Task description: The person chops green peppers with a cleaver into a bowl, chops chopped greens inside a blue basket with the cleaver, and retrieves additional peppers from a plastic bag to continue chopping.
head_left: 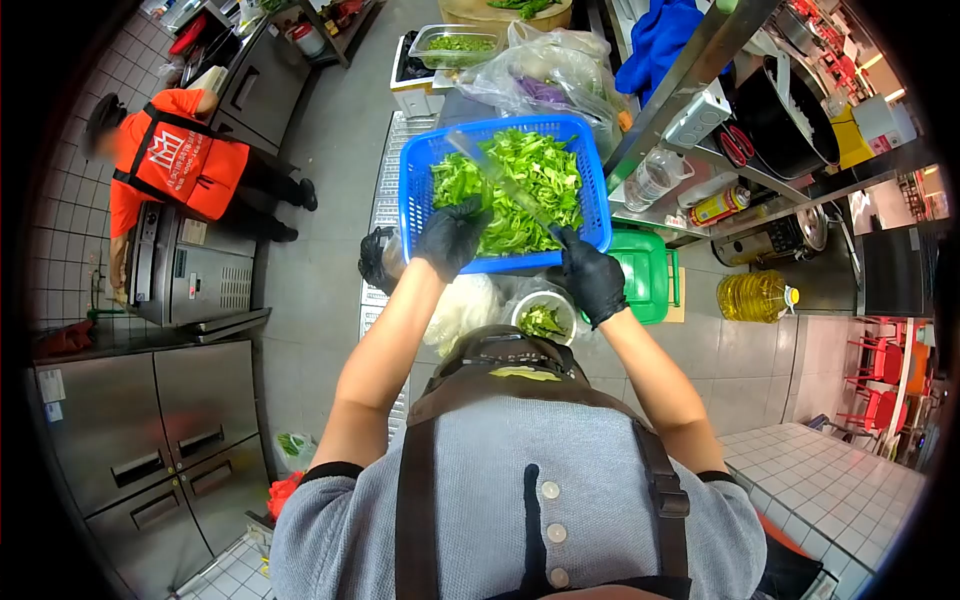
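A blue plastic basket (597,190) holds a heap of chopped green vegetables (540,165). My right hand (593,280), in a black glove, is closed around the handle of a knife (512,190) at the basket's near right side. Its long blade slants up and left across the greens. My left hand (448,240), gloved in black too, is over the near left part of the basket, against the greens. The fingers there look curled; what lies in them is hidden.
Close to me stand a white bowl (545,318) with greens and a green lidded container (637,285). Beyond the basket lie plastic bags (550,80) and a clear tub (457,47). A metal shelf post (690,85) rises at right. A co-worker (185,160) in orange stands left.
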{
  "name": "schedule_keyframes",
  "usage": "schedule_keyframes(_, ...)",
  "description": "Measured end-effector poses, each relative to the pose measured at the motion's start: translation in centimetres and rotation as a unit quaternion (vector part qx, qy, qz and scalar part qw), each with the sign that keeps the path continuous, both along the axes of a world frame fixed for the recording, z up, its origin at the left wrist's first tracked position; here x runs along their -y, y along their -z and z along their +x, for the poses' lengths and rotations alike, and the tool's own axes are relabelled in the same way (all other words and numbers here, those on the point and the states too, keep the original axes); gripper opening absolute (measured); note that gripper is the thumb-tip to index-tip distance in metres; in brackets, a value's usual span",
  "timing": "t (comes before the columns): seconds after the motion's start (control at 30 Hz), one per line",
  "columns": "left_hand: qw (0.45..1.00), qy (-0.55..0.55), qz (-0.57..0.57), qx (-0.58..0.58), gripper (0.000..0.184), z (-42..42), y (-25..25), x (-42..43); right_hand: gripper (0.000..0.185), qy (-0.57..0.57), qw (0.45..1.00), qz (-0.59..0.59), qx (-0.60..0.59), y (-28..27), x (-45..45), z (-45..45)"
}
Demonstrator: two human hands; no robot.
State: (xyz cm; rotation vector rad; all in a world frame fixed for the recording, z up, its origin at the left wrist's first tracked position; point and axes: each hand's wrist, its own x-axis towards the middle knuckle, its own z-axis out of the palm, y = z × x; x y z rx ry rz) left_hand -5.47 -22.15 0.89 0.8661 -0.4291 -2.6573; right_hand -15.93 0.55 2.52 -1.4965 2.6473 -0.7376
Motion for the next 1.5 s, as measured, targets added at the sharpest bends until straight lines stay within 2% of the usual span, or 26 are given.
schedule_keyframes(0.1, 0.998, -0.028, -0.015, -0.058, 0.02, -0.3, -0.4, -0.5, 0.054, -0.042, 0.995, -0.042, -0.085, -1.4, 0.6, 1.4)
schedule_keyframes(0.2, 0.993, -0.082, -0.034, -0.08, 0.021, -0.3, -0.9, -1.2, 0.051, -0.059, 0.994, -0.038, -0.084, -1.3, 1.2, 1.4)
schedule_keyframes(0.3, 0.995, -0.044, -0.046, -0.078, 0.025, -0.2, -0.2, 0.0, 0.052, -0.048, 0.996, -0.021, -0.066, -0.2, 1.0, 0.7)
schedule_keyframes(0.33, 0.994, -0.013, -0.087, -0.06, 0.027, 0.0, -1.7, -0.2, 0.052, -0.04, 0.997, -0.016, -0.059, 0.3, 0.8, 0.3)
schedule_keyframes(0.4, 0.984, 0.049, -0.168, -0.021, 0.03, 0.6, -4.5, -0.7, 0.038, -0.011, 1.0, 0.023, -0.012, 1.5, 0.3, -0.8)
schedule_keyframes(0.47, 0.984, 0.057, -0.172, -0.006, 0.028, 0.6, -4.6, -0.4, 0.03, 0.016, 0.999, 0.03, 0.04, 2.2, -0.2, -1.7)
schedule_keyframes(0.53, 0.983, 0.053, -0.173, 0.021, 0.025, 0.4, -3.7, 0.3, 0.029, 0.036, 0.999, 0.004, 0.031, 1.9, -0.3, -1.4)
schedule_keyframes(0.6, 0.994, 0.041, -0.098, 0.025, 0.028, 0.1, -2.7, 1.1, 0.026, 0.066, 0.998, -0.007, 0.018, 0.9, -0.2, -0.4)
schedule_keyframes(0.63, 0.997, 0.036, -0.059, 0.027, 0.029, -0.1, -2.5, 1.3, 0.028, 0.049, 0.998, -0.036, 0.01, 0.3, 0.0, 0.2)
schedule_keyframes(0.73, 0.994, 0.013, -0.105, 0.039, 0.027, -0.4, -2.0, 0.8, 0.036, -0.006, 0.991, -0.131, -0.011, -1.0, 0.7, 1.7)
schedule_keyframes(0.8, 0.978, 0.016, -0.191, -0.077, 0.019, -0.7, 4.9, 3.0, 0.04, -0.001, 0.995, -0.073, -0.066, -1.6, 1.2, 2.6)
schedule_keyframes(0.9, 0.967, -0.006, -0.23, -0.11, 0.014, -0.8, 5.9, 2.5, 0.046, -0.023, 0.994, -0.049, -0.093, -1.0, 1.1, 2.4)
schedule_keyframes(0.97, 0.991, -0.031, -0.107, -0.079, 0.015, -0.4, -0.9, 0.0, 0.05, -0.031, 0.995, -0.025, -0.095, -0.6, 1.1, 1.9)
schedule_keyframes(1.07, 0.994, -0.024, -0.106, 0.011, 0.021, -0.2, -1.3, 0.5, 0.057, -0.008, 0.999, 0.022, -0.047, 2.0, 0.2, 0.6)
schedule_keyframes(1.17, 0.984, -0.008, -0.174, 0.046, 0.027, 0.4, -1.7, 0.7, 0.067, 0.011, 0.997, 0.071, 0.003, 3.4, -0.4, -1.2)
schedule_keyframes(1.2, 0.989, -0.021, -0.144, 0.024, 0.027, 0.4, -0.7, 1.1, 0.068, 0.041, 0.993, 0.103, 0.029, 3.0, -0.3, -1.3)
schedule_keyframes(1.3, 0.988, -0.044, -0.15, -0.009, 0.024, 0.4, -1.8, 0.7, 0.031, 0.073, 0.996, 0.021, 0.045, 0.6, 0.0, 0.4)
schedule_keyframes(1.4, 0.991, -0.054, -0.119, 0.01, 0.016, 0.1, -2.3, 0.6, 0.03, 0.031, 0.996, -0.082, 0.035, 0.5, 0.2, 1.3)
schedule_keyframes(1.5, 0.991, -0.049, -0.119, 0.048, 0.016, 0.0, -1.1, 0.7, 0.042, 0.002, 0.996, -0.091, 0.014, -0.8, 0.9, 2.4)
